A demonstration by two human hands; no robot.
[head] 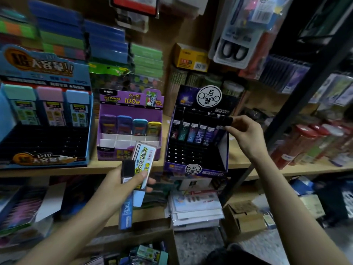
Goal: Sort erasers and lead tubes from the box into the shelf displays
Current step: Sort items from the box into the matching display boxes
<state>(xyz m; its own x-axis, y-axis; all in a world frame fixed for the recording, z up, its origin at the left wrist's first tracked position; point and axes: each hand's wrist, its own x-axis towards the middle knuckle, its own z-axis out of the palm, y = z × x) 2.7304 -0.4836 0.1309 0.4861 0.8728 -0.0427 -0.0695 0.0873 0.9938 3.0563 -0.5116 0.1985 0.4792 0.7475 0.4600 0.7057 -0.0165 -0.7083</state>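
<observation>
Pinching a lead tube (pixel 226 121), right hand (pixel 246 135) hovers over the dark display (pixel 175 166).

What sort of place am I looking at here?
Most likely a stationery shop: wooden shelves carry cardboard display boxes of pencil-lead tubes, packaged scissors hang above, and stock is stacked below.

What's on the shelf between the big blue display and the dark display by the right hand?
The purple display, with four lead cases in its back row, as the head view shows.
</observation>
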